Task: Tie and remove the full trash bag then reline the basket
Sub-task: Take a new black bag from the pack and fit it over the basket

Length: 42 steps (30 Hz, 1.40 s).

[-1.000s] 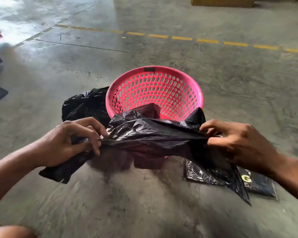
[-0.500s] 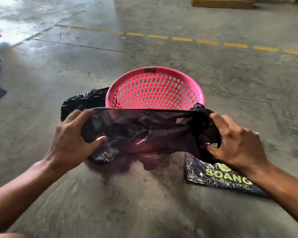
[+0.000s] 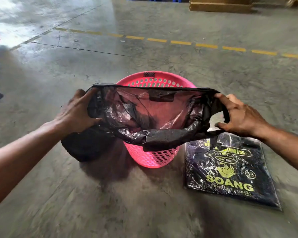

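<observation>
A pink perforated basket stands on the concrete floor in the middle of the view. Over its top I hold a thin black trash bag with its mouth spread wide, pink showing through the film. My left hand grips the bag's left edge and my right hand grips its right edge. The bag's body hangs down into the basket and its near edge drapes over the near rim. A full, tied black bag sits on the floor against the basket's left side, partly hidden by my left hand.
A flat pack of black bags printed SOANG lies on the floor just right of the basket. A dashed yellow line crosses the floor behind. A wooden pallet or box sits far back. Dark mats lie at the left edge.
The bag went from a bunched strip stretched between my hands to an opened mouth. My hands moved apart and forward, bringing it over the basket. The view shifted closer and higher.
</observation>
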### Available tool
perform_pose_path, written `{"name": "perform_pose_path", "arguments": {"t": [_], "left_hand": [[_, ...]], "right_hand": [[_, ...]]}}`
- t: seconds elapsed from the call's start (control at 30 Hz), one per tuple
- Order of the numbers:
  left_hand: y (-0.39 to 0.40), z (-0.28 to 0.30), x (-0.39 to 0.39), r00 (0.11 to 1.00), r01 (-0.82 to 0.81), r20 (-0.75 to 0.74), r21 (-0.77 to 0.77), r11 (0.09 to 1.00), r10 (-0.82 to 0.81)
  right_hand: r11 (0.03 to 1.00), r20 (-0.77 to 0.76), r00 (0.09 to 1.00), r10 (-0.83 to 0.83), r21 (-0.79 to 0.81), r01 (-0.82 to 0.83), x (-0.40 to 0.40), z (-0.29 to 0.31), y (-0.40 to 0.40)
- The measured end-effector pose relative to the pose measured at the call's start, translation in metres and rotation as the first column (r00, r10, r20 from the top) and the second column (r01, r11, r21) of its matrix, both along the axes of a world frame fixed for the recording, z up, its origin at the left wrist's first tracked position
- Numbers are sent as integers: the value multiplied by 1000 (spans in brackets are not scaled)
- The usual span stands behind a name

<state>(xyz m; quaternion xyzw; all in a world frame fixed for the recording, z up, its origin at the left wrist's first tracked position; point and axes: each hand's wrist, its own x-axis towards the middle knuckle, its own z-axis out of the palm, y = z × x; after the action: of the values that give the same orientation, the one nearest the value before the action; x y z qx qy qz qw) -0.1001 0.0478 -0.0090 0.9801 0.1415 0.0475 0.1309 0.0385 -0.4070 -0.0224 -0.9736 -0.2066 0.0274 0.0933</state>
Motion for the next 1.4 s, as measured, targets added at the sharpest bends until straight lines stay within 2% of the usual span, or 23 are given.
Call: {"name": "perform_pose_path", "arguments": {"t": [0.1,0.2,0.23,0.3,0.33,0.37,0.43,0.5,0.57,0.63,0.73,0.83,0.93,1.0,1.07,1.17,1.27,1.33,1.4], "left_hand": [[0,9,23,992,22,-121,-13,1000,-23],[8,15,49,985,70,-147,-127,989,-88],[12,16,56,985,80,-131,-212,974,-109],[19,17,71,990,50,-98,-418,907,-99],[23,17,79,991,8,-112,-524,852,-78],[29,14,88,992,-20,-113,-585,811,-57],[35,7,103,997,-30,-76,-628,778,-23],[36,0,114,999,-49,-27,-639,768,41],[36,-9,123,994,-70,11,-685,725,107],[30,-17,132,991,-72,29,-707,704,130],[20,-20,144,986,-102,21,-698,708,163],[13,-27,151,987,-115,-3,-710,695,161],[11,-40,148,977,-98,29,-814,572,209],[11,-45,148,952,-81,93,-843,532,292],[11,-43,155,932,-32,174,-835,549,319],[5,-32,165,946,93,255,-804,587,198],[-1,-28,166,958,149,263,-799,582,117],[-2,-28,169,953,146,278,-771,619,121],[-2,-27,175,951,132,291,-689,713,105]], "right_hand": [[1000,-112,994,-7,-5,6,27,-2,7],[976,-305,950,72,218,-3,54,2,16],[946,-413,904,114,322,28,60,6,19],[844,-633,753,182,493,211,68,16,25],[785,-701,684,203,534,315,71,21,29],[747,-723,662,197,549,376,77,24,33],[725,-682,722,114,554,410,90,24,45],[726,-555,832,23,581,368,96,19,61],[724,-429,901,-66,601,339,103,12,77],[671,-412,898,-152,624,400,107,6,90],[527,-489,828,-273,644,554,125,-5,100],[417,-559,792,-246,676,607,140,-18,99],[359,-577,802,-155,723,590,120,-3,103],[408,-530,835,-146,737,539,122,-4,104],[491,-449,880,-154,738,463,126,-2,107],[555,-348,935,-60,767,322,131,-2,116],[581,-252,964,-84,773,253,128,-4,120],[608,-189,973,-129,760,229,132,-6,121],[651,-126,983,-133,737,183,136,-7,121]]}}
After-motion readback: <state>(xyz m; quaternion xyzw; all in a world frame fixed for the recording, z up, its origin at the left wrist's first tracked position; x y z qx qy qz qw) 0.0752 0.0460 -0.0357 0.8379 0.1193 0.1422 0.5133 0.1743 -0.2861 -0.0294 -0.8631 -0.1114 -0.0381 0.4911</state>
